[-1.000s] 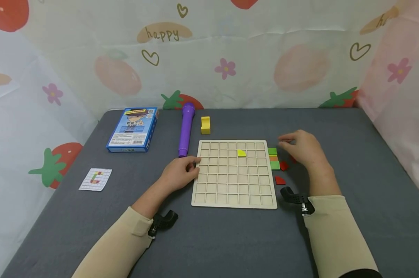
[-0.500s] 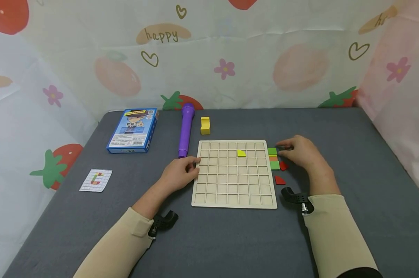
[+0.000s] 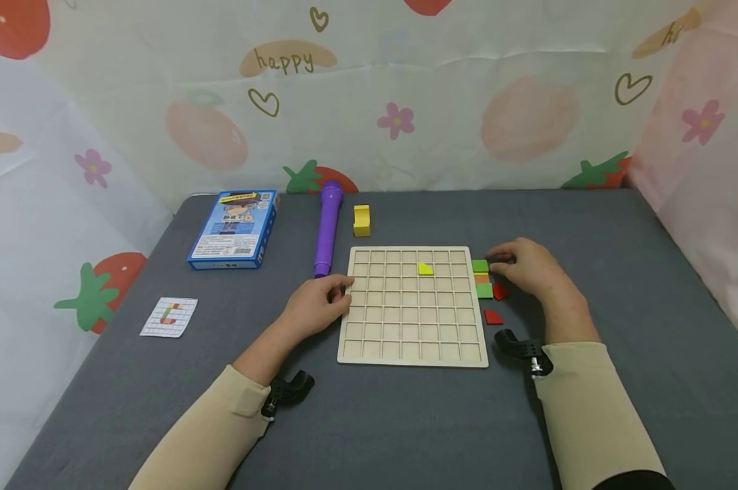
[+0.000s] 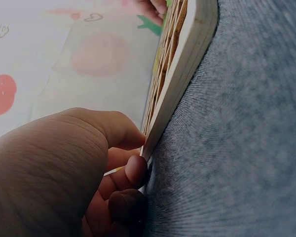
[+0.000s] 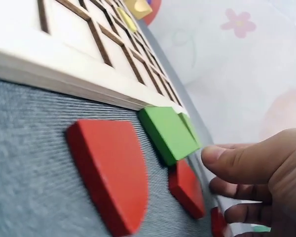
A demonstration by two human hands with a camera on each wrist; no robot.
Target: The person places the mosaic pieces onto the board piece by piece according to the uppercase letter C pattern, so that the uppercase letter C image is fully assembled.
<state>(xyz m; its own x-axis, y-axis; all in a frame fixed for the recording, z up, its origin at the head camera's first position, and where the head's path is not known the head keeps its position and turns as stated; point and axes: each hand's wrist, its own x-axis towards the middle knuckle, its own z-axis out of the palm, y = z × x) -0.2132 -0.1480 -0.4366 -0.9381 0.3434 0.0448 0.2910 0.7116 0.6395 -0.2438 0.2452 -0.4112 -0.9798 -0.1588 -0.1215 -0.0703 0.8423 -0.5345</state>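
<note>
A wooden grid board (image 3: 411,354) lies mid-table, with a yellow piece (image 3: 426,269) in one upper cell. My left hand (image 3: 318,305) holds the board's left edge (image 4: 187,64): its thumb lies on top and its curled fingers (image 4: 135,170) press the side. Coloured pieces lie along the board's right edge: two green pieces (image 3: 480,266) (image 3: 484,290), an orange one (image 3: 481,278) and two red ones (image 3: 500,291) (image 3: 494,317). My right hand (image 3: 524,269) hovers over them, fingertips by the upper green piece. In the right wrist view its thumb and loosely bent fingers (image 5: 237,212) hold nothing, near a small red piece (image 5: 187,187).
At the back left lie a blue box (image 3: 234,228), a purple microphone-shaped toy (image 3: 328,228) and a yellow block (image 3: 361,220). A small pattern card (image 3: 169,316) sits near the left edge. Printed cloth walls stand on three sides of the grey table (image 3: 619,272).
My right hand has moved left and a little nearer, from right of the pieces to right over them. The left hand and the board have not moved.
</note>
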